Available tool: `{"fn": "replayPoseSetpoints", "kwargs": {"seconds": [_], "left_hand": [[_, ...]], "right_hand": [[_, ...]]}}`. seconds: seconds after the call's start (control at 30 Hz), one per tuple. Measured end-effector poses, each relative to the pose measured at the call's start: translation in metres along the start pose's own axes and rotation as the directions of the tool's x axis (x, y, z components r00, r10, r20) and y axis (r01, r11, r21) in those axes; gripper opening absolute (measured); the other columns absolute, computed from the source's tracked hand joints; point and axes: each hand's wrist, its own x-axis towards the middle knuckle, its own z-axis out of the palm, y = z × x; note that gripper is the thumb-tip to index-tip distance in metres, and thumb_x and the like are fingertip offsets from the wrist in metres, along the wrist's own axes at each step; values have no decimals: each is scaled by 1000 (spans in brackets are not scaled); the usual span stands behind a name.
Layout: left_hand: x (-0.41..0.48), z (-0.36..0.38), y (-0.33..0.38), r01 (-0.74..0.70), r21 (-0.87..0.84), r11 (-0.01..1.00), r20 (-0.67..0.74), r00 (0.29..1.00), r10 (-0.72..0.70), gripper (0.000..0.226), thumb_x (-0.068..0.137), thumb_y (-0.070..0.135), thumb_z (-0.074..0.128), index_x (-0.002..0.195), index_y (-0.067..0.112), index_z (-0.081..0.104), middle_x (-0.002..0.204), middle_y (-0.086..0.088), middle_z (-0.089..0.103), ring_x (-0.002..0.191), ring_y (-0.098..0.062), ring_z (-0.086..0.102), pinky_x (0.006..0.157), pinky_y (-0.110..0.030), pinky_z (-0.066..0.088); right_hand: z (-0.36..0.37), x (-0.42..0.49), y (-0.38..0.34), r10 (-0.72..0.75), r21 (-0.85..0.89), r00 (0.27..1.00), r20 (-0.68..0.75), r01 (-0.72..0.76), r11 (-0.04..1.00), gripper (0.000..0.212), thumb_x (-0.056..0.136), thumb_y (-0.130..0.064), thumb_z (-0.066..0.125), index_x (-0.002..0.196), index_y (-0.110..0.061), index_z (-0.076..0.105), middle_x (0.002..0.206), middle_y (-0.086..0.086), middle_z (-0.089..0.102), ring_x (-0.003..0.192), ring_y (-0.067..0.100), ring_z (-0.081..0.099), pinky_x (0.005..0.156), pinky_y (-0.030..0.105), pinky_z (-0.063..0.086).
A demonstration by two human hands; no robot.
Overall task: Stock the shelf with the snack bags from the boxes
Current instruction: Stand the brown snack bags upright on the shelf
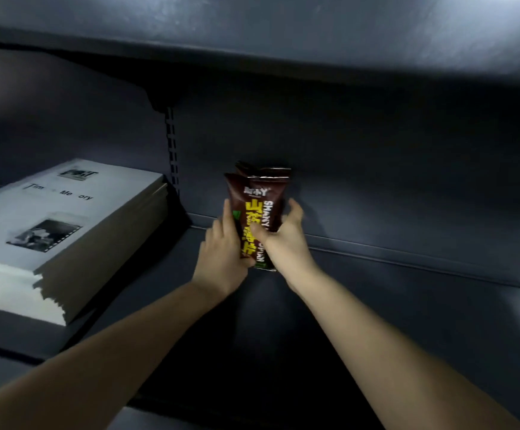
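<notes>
Dark shelf (pixel 392 305) lies mostly bare right of the stack of booklets (pixel 66 231), where I watch the left hand (pixel 221 246) and right hand (pixel 286 237) pinch a few snack bags (pixel 257 193) upright between them, so I judge stocking barely begun, most bags yet to come.

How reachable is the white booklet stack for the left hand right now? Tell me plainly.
Probably yes, once freed: the left hand holds the snack bags; the booklet stack lies to its left, nothing between.
</notes>
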Motion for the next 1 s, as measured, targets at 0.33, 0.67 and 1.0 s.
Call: {"fn": "replayPoseSetpoints", "kwargs": {"seconds": [0.33,0.67,1.0], "left_hand": [[33,19,-29,154,-469,870,235,971,-45,143,33,58,89,143,45,-2,143,-1,37,134,-21,39,106,-51,39],[18,16,-8,139,-316,938,111,988,-109,127,74,41,75,145,15,-27,158,-3,-9,146,-16,-4,115,-28,10],[11,29,-8,49,-327,944,-38,997,-65,124,64,37,82,150,19,-6,157,2,16,142,-12,23,114,-35,31]], "right_hand": [[-8,0,7,-75,-449,989,129,126,885,41,92,-31,59,124,-6,50,117,12,63,106,28,60,76,29,44],[-16,-7,-6,-693,-843,682,234,497,205,65,86,-41,55,146,-23,36,152,10,33,139,30,30,113,52,27],[3,32,15,-484,-848,784,389,510,144,57,90,-51,35,144,-33,40,154,9,32,143,35,26,109,58,30]]}}
